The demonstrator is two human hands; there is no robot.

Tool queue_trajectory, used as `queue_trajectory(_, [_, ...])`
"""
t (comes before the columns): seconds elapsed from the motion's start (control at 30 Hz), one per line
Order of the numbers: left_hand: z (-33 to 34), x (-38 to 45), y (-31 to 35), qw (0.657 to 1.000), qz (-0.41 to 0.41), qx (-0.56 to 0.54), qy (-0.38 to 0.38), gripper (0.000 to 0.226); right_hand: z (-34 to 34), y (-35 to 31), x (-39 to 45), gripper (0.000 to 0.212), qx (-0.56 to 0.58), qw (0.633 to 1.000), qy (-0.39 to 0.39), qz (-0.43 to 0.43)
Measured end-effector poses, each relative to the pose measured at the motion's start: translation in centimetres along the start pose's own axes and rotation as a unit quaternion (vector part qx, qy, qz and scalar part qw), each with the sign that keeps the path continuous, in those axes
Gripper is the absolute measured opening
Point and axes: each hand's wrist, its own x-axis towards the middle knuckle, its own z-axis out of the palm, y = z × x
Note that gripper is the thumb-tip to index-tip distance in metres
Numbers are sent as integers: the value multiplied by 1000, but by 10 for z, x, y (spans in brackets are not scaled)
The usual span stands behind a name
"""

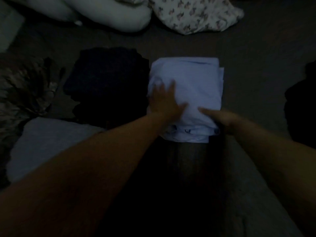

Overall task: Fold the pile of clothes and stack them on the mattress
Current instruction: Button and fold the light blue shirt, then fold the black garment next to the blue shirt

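A folded light blue garment lies on the dark mattress in front of me. My left hand rests flat on its left part, fingers spread, blurred by motion. My right hand grips the garment's near right corner, thumb lying across the cloth. A dark, nearly black garment lies just left of the blue one. A pale grey piece of clothing lies at the near left.
A white pillow and a flower-patterned pillow lie at the far edge. Patterned dark cloth is bunched at the left. A dark shape sits at the right edge. The scene is dim.
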Motion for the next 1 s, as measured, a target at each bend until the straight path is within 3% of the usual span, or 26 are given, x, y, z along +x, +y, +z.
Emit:
queue_trajectory(0.07, [46, -7, -5, 991, 6, 67, -116, 96, 5, 26, 11, 91, -29, 998, 47, -9])
queue_trajectory(0.13, [75, -7, -13, 983, -1, 103, -152, 102, 5, 38, 21, 95, -23, 998, 52, 1])
queue_trajectory(0.4, [87, 2, -16, 978, -6, 166, -126, 107, 0, 39, 24, 80, -39, 997, 52, -52])
queue_trajectory(0.57, [105, -51, 21, 979, 22, 201, -39, 74, -21, 49, -12, 46, -28, 999, 17, -17])
queue_trajectory(0.67, [119, -92, 54, 985, 62, 143, -72, 79, -52, 73, -57, 42, -56, 997, 50, 31])
queue_trajectory(0.73, [128, -122, 71, 989, 36, 88, -118, 86, -91, 94, -103, 44, -108, 989, 91, 36])
queue_trajectory(0.8, [146, -154, 80, 982, -31, 63, -177, 95, -141, 120, -157, 49, -253, 952, 167, -38])
queue_trajectory(0.9, [177, -183, 82, 964, -104, 78, -233, 105, -225, 144, -196, 72, -472, 824, 290, -123])
queue_trajectory(0.93, [182, -184, 81, 962, -110, 81, -236, 106, -248, 145, -197, 83, -506, 805, 290, -108])
queue_trajectory(1.0, [187, -173, 77, 962, -95, 87, -242, 105, -277, 140, -189, 96, -537, 807, 241, -46])
